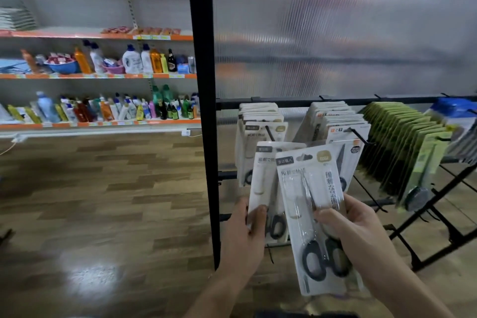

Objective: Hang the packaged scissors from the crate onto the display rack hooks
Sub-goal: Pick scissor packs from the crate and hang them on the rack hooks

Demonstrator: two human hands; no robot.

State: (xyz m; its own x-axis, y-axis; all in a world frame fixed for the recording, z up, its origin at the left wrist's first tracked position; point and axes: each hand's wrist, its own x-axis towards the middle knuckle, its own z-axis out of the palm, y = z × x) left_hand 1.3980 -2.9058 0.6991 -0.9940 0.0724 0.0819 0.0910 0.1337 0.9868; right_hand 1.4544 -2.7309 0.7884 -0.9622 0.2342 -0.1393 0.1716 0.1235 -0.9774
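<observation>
The person is standing at the display rack (pixel 204 111), partway through the hanging. The left hand (pixel 242 237) is pinching one scissors pack (pixel 263 178) and the right hand (pixel 361 230) is gripping a second pack (pixel 309 183), fingers curled round each. Both packs are hovering just below a part-filled hook (pixel 270 134). Next, I'd say, a pack's top hole is going to need lining up with the hook's tip. The dark edge at the bottom may be the crate, but its contents aren't showing.
</observation>
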